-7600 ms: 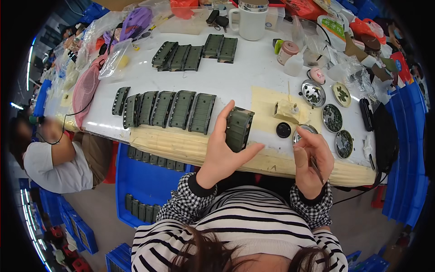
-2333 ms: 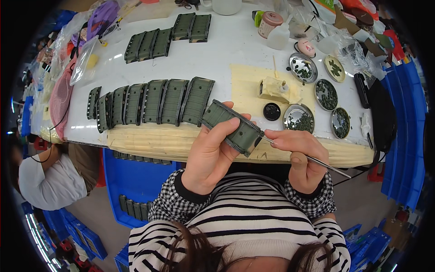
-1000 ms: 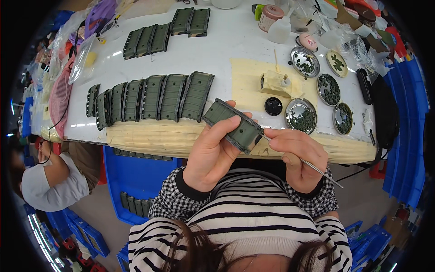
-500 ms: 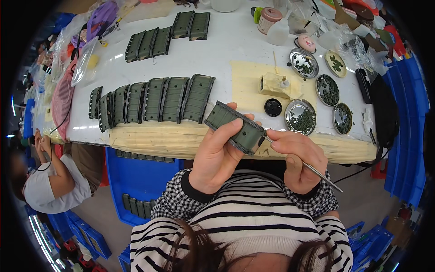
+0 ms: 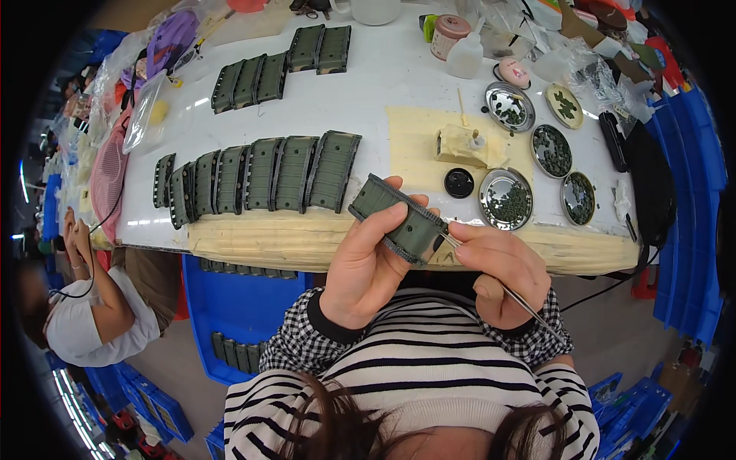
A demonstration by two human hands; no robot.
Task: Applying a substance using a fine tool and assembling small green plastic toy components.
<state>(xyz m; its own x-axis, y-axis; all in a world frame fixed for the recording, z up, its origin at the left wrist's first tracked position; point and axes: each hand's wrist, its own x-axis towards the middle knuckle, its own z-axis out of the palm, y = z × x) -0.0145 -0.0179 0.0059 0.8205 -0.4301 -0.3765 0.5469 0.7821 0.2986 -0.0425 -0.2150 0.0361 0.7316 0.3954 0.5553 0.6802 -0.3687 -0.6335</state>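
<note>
Left hand [image 5: 362,264] grips curved green piece [image 5: 422,236] over near table edge [image 5: 287,236], thumb on top; right hand [image 5: 507,272] pinches slim metal tool [image 5: 527,308], tip at piece's right end. Piece looks light, stiff; ridged long edges seem the safest hold, end bits maybe fragile. Underside hidden, tip contact unclear. Beyond right, dish [image 5: 497,181] bits too small; left, similar pieces [image 5: 264,175] overlap; far mug [image 5: 376,10] cut off.

The near dark green, ribbed, rectangular piece [image 5: 412,233] is showing a camouflage pattern at its right end; the slim metal tool [image 5: 523,302] is gleaming silver. Black-and-white checks are covering the fabric sleeves [image 5: 295,328], black-and-white stripes the knitted sweater [image 5: 418,345].
</note>
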